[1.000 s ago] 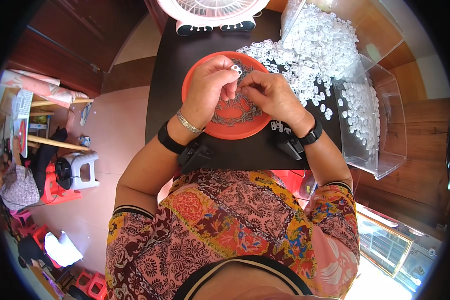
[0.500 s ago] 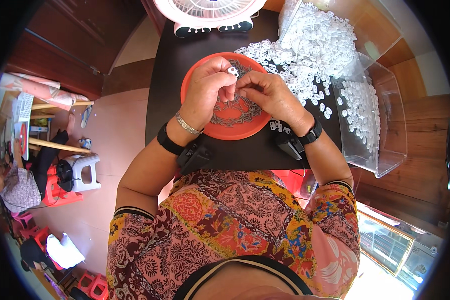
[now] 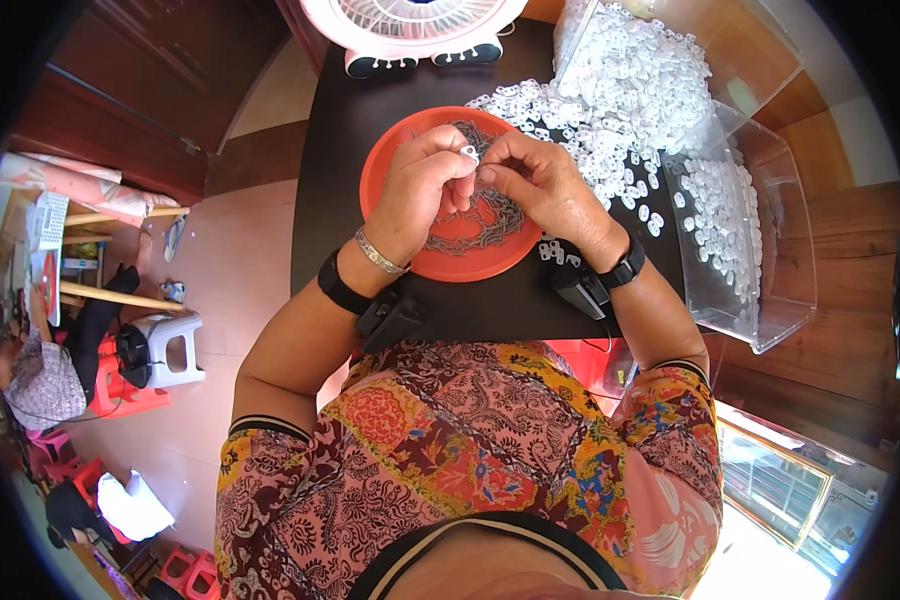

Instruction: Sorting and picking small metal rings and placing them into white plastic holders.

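Above the round orange-red plate (image 3: 373,195), my left hand (image 3: 415,195) pinches a small white plastic piece with holes (image 3: 469,153) between thumb and forefinger. My right hand (image 3: 550,190) is closed in a pinch just to the right of that piece. Whatever its fingertips hold is too small to make out. Many thin grey metal pins or screws (image 3: 485,232) lie in the plate beneath both hands. A few more white pieces (image 3: 558,252) rest on the dark table by my right wrist.
A large heap of white pieces (image 3: 635,85) spreads over the table's far right, beside a clear plastic bin (image 3: 785,290) holding more. A pink fan (image 3: 420,22) stands at the back. Past the table's left side, a person (image 3: 50,385) sits near stools (image 3: 175,350).
My right hand has risen slightly, and its fingertips are closer to the white piece. My left hand has lowered a little, still pinching the piece.
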The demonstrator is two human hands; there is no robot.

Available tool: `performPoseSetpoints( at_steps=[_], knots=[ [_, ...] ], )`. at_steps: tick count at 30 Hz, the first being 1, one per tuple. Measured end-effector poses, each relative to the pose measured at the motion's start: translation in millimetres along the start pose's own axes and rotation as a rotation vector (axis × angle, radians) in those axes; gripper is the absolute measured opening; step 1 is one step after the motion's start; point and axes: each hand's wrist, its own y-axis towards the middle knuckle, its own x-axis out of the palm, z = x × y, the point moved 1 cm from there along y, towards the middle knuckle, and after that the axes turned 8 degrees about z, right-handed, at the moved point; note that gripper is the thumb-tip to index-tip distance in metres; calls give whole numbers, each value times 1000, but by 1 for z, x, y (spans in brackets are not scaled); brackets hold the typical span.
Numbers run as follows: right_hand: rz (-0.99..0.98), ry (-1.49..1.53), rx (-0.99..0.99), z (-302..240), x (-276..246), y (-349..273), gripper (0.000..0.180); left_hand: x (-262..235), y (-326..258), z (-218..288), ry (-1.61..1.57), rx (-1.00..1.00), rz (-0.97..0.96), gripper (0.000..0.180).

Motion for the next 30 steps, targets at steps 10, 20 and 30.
performPoseSetpoints(
  at_steps=[10,20,30],
  knots=[
    [103,-56,-192,-6,1,-3,7,2,3,-7,150,83,-22,12],
    [208,-323,-409,-10,1,-4,10,5,1,-12,474,318,60,14],
    [189,-241,-335,-10,4,-4,6,2,1,-6,434,236,15,14]
  ],
)
